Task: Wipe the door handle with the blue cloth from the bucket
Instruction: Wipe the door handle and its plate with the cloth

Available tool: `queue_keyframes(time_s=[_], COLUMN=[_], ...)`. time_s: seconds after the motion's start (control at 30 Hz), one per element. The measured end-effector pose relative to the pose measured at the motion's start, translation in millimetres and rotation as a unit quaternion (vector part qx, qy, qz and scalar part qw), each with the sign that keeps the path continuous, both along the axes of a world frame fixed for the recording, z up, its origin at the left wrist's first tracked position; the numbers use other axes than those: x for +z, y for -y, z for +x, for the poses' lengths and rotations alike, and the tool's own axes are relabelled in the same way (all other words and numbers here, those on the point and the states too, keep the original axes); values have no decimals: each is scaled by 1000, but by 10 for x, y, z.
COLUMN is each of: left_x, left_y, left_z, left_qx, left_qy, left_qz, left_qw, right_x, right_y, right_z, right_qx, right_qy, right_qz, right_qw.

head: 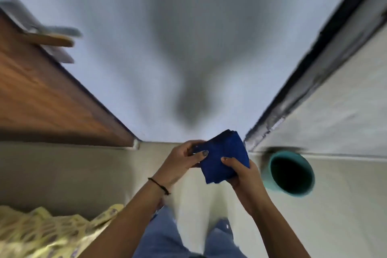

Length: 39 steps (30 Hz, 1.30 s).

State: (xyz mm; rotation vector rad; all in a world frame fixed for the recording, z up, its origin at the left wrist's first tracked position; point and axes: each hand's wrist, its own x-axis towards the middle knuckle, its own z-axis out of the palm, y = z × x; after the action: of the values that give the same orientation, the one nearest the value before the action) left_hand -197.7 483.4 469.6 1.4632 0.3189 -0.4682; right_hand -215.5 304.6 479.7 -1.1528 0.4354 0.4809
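You held the folded blue cloth [224,158] low in front of you over the pale floor [345,226], its long axis tilted from near-left up to far-right; your left hand [180,165] pinched its left edge, thumb on top, while your right hand [245,176] gripped its near right corner, thumb pressed onto the soft, matte fabric. Just right of your hands stood the round teal bucket [292,174], dark inside. Farther off at upper left, the blurred lever door handle [56,36] jutted rightward from the edge of the brown wood-grain door [41,94].
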Motion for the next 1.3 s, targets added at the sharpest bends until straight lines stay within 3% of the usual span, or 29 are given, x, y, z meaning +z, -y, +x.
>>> queue_keyframes(time_s=[0.23, 0.33, 0.43, 0.53, 0.63, 0.8, 0.93, 1.1, 1.2, 1.3], left_x=[93, 350, 668, 929, 1100, 1040, 903, 754, 700, 671], left_y=[-2115, -3006, -3777, -4308, -4616, -4761, -4840, -4965, -4979, -4976], left_z=[110, 264, 491, 870, 1265, 1718, 1915, 2058, 2074, 2090], left_qx=[116, 160, 218, 245, 272, 306, 338, 349, 351, 359], left_qy=[168, 273, 368, 431, 457, 450, 456, 479, 477, 476], left_qz=[195, 318, 421, 490, 532, 561, 582, 615, 623, 624], left_qw=[959, 894, 800, 717, 660, 624, 583, 520, 511, 505], right_x=[164, 328, 541, 825, 1085, 1135, 932, 813, 857, 915], right_y=[-1815, -2580, -3201, -3612, -3946, -4516, -4972, -4907, -4708, -4795], right_z=[333, 434, 540, 724, 1044, 1681, 1958, 1951, 2034, 2116], right_qx=[21, 1, -39, -118, -152, -128, 14, 101, 124, 122], right_qy=[79, 138, 224, 298, 357, 478, 519, 516, 543, 560], right_qz=[-119, -143, -203, -267, -309, -451, -544, -576, -621, -632], right_qw=[990, 980, 952, 909, 868, 743, 659, 626, 552, 522])
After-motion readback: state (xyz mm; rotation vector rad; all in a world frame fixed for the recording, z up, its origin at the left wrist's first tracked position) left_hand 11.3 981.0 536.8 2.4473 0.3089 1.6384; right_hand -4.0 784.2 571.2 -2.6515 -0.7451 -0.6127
